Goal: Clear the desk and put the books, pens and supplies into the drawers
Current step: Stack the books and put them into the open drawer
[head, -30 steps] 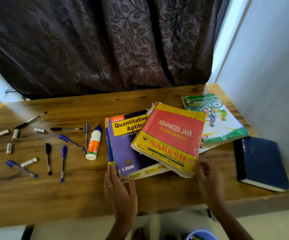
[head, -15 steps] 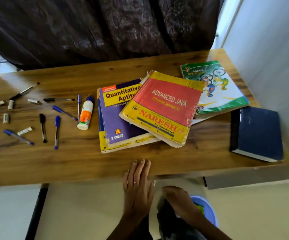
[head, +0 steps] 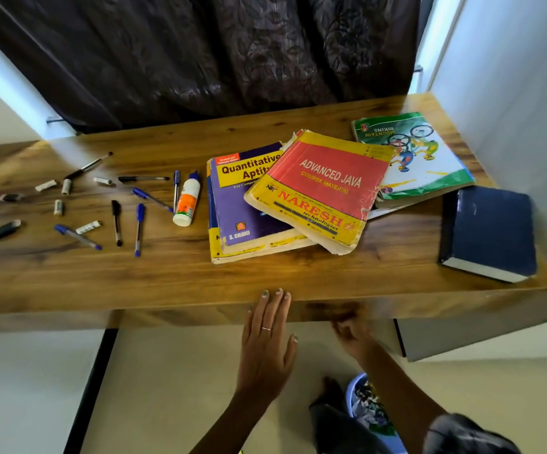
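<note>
The fingers [head: 277,294] of the left hand [head: 267,342] lie flat and spread, tips touching the front edge of the bench [head: 167,276], grasping nothing. The right hand [head: 347,326] is curled at the underside of the front edge, lower centre of the frame; it is blurred, so I cannot tell if it grips a drawer pull or is only clenched. No open drawer is visible.

So the task is approx. at the start: nothing is put away yet, everything is on the bench top.

Books, centre to right of the frame: the Advanced Java book [head: 326,188] rests tilted on the purple Quantitative Aptitude book [head: 239,204], which lies on another yellow-edged book. Behind, upper right, the Mountain Biking book [head: 429,168] lies on more paper. The dark blue book [head: 491,231] lies apart, near the right front corner.

Supplies, left half of the frame: a glue bottle [head: 187,201] lying just beside the book pile, several blue and black pens [head: 139,229] scattered, plus small caps, erasers etc. [head: 5,229] farther left.

I judge the next step is opening a drawer; after this all the books, pens & small items remain to be moved.
</note>
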The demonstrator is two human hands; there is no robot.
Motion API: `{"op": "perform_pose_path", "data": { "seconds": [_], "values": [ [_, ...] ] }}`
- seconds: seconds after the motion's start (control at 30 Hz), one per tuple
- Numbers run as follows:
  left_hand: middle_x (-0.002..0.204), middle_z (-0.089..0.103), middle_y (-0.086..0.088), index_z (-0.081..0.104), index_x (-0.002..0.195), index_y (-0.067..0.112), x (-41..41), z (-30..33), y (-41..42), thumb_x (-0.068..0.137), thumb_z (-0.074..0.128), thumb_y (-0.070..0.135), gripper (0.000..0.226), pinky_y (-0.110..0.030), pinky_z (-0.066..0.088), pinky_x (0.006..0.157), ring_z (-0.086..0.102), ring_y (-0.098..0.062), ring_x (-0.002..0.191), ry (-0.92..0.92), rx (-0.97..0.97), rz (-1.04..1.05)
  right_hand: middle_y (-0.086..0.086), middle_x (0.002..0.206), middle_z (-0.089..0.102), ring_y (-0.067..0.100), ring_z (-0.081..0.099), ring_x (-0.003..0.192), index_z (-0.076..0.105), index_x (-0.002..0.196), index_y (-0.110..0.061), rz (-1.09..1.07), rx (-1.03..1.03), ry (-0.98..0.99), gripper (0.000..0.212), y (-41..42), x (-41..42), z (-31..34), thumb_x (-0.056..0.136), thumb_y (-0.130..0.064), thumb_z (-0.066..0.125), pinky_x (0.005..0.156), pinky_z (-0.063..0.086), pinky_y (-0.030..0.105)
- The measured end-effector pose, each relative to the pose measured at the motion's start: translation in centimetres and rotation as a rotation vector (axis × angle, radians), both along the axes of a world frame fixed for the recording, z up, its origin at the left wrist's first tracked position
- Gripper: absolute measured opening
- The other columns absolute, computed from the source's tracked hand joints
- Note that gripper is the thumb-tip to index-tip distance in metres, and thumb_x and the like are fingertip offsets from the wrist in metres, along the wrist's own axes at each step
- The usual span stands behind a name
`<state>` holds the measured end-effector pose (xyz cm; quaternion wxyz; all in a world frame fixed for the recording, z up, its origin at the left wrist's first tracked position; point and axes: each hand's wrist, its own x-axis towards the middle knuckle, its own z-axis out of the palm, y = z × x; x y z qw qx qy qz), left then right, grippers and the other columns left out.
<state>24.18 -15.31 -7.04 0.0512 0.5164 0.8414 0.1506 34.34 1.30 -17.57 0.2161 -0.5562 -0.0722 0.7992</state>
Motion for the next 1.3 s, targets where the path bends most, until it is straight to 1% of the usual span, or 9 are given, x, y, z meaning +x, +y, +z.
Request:
{"op": "perform_pose_path", "data": {
  "seconds": [0.17, 0.27, 0.47, 0.6, 0.67, 0.7, 0.77, 1.03, 1.3],
  "values": [
    [0.159, 0.01, 0.0, 0.014, 0.151, 0.019, 0.8, -0.2, -3.1, 0.09, 0.044, 0.036, 0.07, -0.044, 0.009, 0.117, 0.007, -0.019, 0.147, 0.05, -0.023, 0.025, 0.014, 0.08, 0.052, 0.022, 0.049, 0.077, 0.046, 0.079, -0.007, 0.015, 0.014, -0.03, 0.045, -1.2, 0.6, 0.8, 0.07, 0.029, 0.02, 0.059, 0.052, 0.03],
    [0.159, 0.011, -0.002, 0.016, 0.151, 0.018, 1.4, -0.3, -5.2, 0.091, 0.036, 0.042, 0.067, -0.046, 0.01, 0.116, 0.008, -0.02, 0.147, 0.041, -0.006, 0.103, 0.018, 0.059, 0.058, 0.023, 0.049, 0.074, 0.044, 0.074, -0.005, 0.085, 0.032, -0.072, 0.04, -2.9, 2.1, 0.3, 0.078, 0.026, 0.019, 0.04, 0.052, 0.024],
    [0.153, 0.028, -0.002, 0.03, 0.146, 0.016, 3.6, 0.5, -7.1, 0.094, 0.032, 0.045, 0.06, -0.044, 0.009, 0.117, 0.018, -0.022, 0.144, 0.027, 0.014, 0.089, 0.019, 0.061, 0.043, 0.024, 0.047, 0.069, 0.043, 0.08, -0.005, 0.216, 0.079, -0.126, 0.033, -8.2, 7.4, 1.4, 0.085, 0.021, 0.023, 0.043, 0.054, 0.028],
    [0.133, 0.057, 0.002, 0.053, 0.131, 0.021, 5.4, 0.9, -8.1, 0.097, 0.02, 0.052, 0.057, -0.042, 0.019, 0.116, 0.046, -0.018, 0.131, 0.037, 0.013, 0.0, 0.004, 0.045, 0.054, 0.015, 0.054, 0.041, 0.048, 0.07, -0.007, 0.622, 0.22, -0.324, 0.028, -13.5, 11.0, 4.8, 0.095, 0.0, 0.038, 0.041, 0.04, 0.02],
    [0.095, 0.073, 0.007, 0.069, 0.104, 0.024, 6.3, 1.5, -9.1, 0.097, 0.025, 0.05, 0.052, -0.032, 0.045, 0.098, 0.066, -0.008, 0.092, 0.028, 0.01, -0.037, 0.005, 0.043, 0.055, 0.012, 0.052, 0.035, 0.052, 0.067, -0.003, 0.772, 0.207, -0.231, 0.033, -15.5, 12.7, 6.4, 0.096, -0.001, 0.037, 0.035, 0.036, 0.016],
    [0.075, 0.07, 0.008, 0.071, 0.09, 0.023, 6.7, 2.0, -9.6, 0.097, 0.027, 0.051, 0.053, -0.019, 0.049, 0.077, 0.063, -0.005, 0.07, 0.017, -0.007, -0.044, 0.006, 0.046, 0.058, 0.013, 0.055, 0.037, 0.054, 0.068, 0.0, 0.828, 0.225, -0.186, 0.034, -16.4, 13.5, 7.5, 0.096, -0.001, 0.037, 0.035, 0.037, 0.016],
    [0.06, 0.058, 0.006, 0.067, 0.075, 0.019, 7.3, 2.7, -10.8, 0.098, 0.025, 0.052, 0.058, -0.009, 0.027, 0.05, 0.05, -0.003, 0.054, 0.001, -0.071, -0.07, 0.004, 0.062, 0.067, 0.011, 0.063, 0.054, 0.061, 0.08, -0.002, 0.993, 0.331, -0.196, 0.024, -18.2, 14.6, 10.3, 0.095, -0.003, 0.042, 0.045, 0.043, 0.014],
    [0.076, 0.069, -0.004, 0.066, 0.077, 0.012, 9.6, 2.7, -14.1, 0.098, 0.017, 0.055, 0.068, -0.028, 0.043, 0.064, 0.065, -0.017, 0.069, -0.028, -0.22, -0.065, 0.007, 0.101, 0.07, 0.018, 0.068, 0.091, 0.062, 0.107, -0.01, 1.115, 0.783, -0.179, 0.02, -18.5, 13.7, 19.8, 0.097, -0.019, 0.047, 0.081, 0.054, 0.025],
    [0.064, 0.058, -0.001, 0.066, 0.079, 0.01, 11.3, 3.4, -14.7, 0.094, 0.026, 0.06, 0.065, -0.023, 0.036, 0.057, 0.058, -0.014, 0.068, -0.191, -0.292, 0.089, 0.008, 0.097, 0.067, 0.015, 0.066, 0.086, 0.062, 0.09, -0.02, 0.994, 1.177, -0.352, 0.015, -11.6, 7.3, 22.3, 0.094, -0.012, 0.05, 0.075, 0.054, 0.027]
  ]
}}
